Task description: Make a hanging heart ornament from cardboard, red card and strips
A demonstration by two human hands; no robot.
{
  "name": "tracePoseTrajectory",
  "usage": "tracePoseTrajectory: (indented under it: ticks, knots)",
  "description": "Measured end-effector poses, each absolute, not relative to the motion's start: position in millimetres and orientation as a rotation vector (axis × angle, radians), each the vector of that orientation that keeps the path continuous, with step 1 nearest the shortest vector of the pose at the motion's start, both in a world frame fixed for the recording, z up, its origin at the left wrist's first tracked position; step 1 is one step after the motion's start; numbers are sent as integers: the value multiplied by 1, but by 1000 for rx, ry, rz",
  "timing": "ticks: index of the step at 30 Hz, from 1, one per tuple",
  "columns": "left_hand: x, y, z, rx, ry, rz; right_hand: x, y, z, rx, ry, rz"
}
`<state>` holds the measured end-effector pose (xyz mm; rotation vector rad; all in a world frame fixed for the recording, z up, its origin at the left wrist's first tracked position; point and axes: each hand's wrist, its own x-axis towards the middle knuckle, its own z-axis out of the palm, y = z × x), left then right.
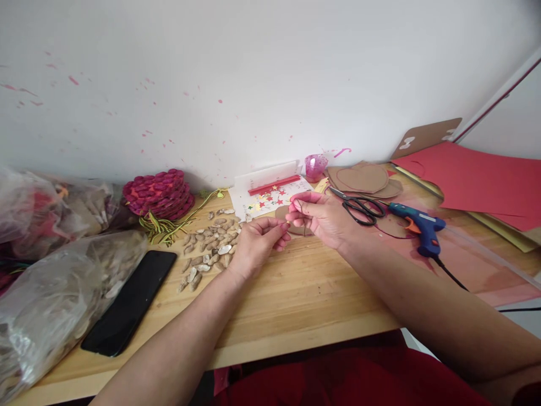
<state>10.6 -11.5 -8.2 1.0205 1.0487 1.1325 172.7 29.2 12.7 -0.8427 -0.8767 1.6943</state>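
Observation:
My left hand (258,239) and my right hand (322,217) meet above the middle of the wooden table (296,304). Both are closed in a pinch. Their fingertips touch at a tiny object that is too small to name. A thin dark thread hangs from my right hand's fingers. Under my right hand lies a round brown cardboard piece (295,227), partly hidden. A scatter of pale shell halves (209,248) lies just left of my left hand.
A black phone (131,301) lies front left beside clear bags of shells (51,304). A dark pink woven piece (158,194) is at the back. Black scissors (361,206), a blue glue gun (418,225), cardboard hearts (363,177), a star sheet (270,194) and red paper (477,180) lie right.

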Motion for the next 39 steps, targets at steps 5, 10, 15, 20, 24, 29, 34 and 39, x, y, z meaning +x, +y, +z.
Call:
tracePoseTrajectory:
  ticks: [5,10,15,20,24,29,34,39]
  knots:
    - [10,-13,-5,1022,1057,1105,172,29,14,-856,-873,1696]
    - [9,-11,-6,974,1044,1097,174,29,14,-891,-913,1702]
    - [5,-6,-6,800,1030,1189,179,35,13,-1066,-1220,1408]
    - [2,-3,-2,649,1018,1231,179,28,10,-1025,-1820,765]
    - [3,-5,2,630,958,1143,174,17,7,-805,-2068,462]
    - [5,-8,2,634,890,1046,172,16,7,-749,-2030,387]
    - [3,-7,0,688,910,1023,176,22,7,-914,-1931,590]
    - [2,-5,-1,747,941,1046,177,26,6,-988,-1857,852]
